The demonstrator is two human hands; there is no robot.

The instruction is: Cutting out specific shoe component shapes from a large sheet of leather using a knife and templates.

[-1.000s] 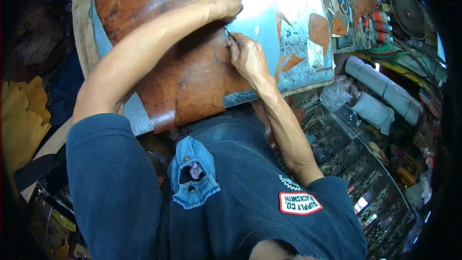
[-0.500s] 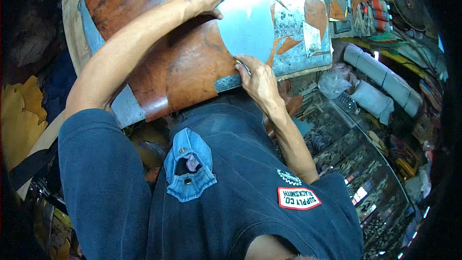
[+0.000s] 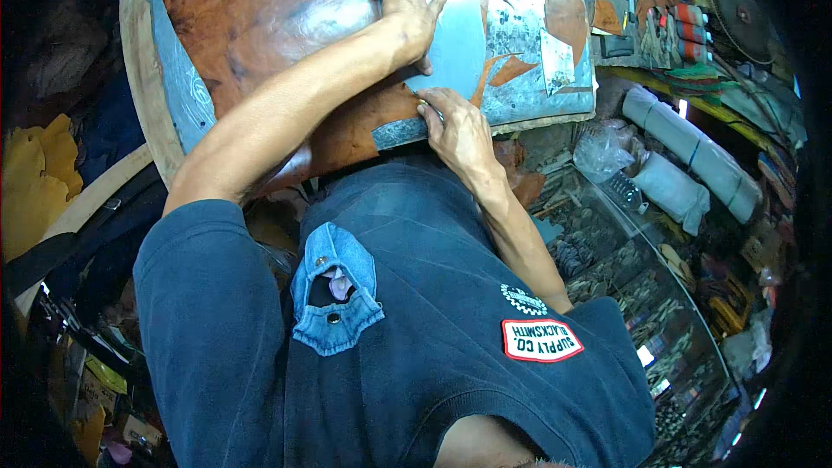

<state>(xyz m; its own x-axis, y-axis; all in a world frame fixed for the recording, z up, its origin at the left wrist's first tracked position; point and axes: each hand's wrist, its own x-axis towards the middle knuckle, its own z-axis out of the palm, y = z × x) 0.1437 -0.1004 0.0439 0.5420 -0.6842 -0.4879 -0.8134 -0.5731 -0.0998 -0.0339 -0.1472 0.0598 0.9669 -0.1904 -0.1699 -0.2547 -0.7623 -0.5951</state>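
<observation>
A large sheet of brown leather [image 3: 260, 13] lies over the bench, its surface shiny and mottled. Along its right edge sits a smooth pale blue-grey area [image 3: 455, 43]; whether this is a template or bare bench top I cannot tell. My left hand [image 3: 407, 22] rests with fingers spread over the border between the two. Closer to me, my right hand [image 3: 459, 128] pinches a slim pen-like metal tool [image 3: 423, 103], its tip down at the leather's edge. The fingers cover most of the tool, so its exact kind is hidden.
Several leather scraps [image 3: 565, 24] lie on the metal-topped bench [image 3: 533, 104] at the right. Beyond them are red bottles [image 3: 691, 32] and a round grille [image 3: 741, 13]. Plastic-wrapped rolls [image 3: 685, 147] and a glass-topped case [image 3: 641, 295] stand to my right; yellow hide [image 3: 43, 173] hangs left.
My left hand has slid right and nearer to me across the sheet. The right hand, with the tool, has shifted slightly left and away along the leather's edge. The view has moved a little.
</observation>
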